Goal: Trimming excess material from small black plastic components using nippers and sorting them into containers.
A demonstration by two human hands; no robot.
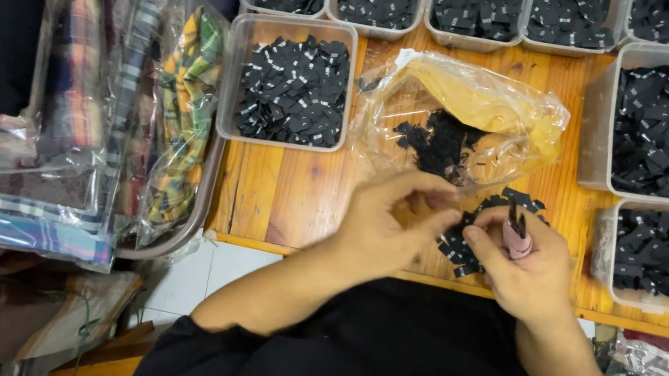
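Black woven labels [457, 243] are lying in a loose heap on the wooden table [281, 193], just under both hands; the left hand [387, 222] is pinching something tiny between curled fingertips, the right hand [522, 265] is closing around pink-handled snips [515, 233]. With the blades working so near the fingertips, a nick or a miscut label seems possible. What the left fingers are gripping is too small to tell, and the clear bag [460, 118] is blurring its contents

The top row of tubs [374, 26] is cut off by the edge.
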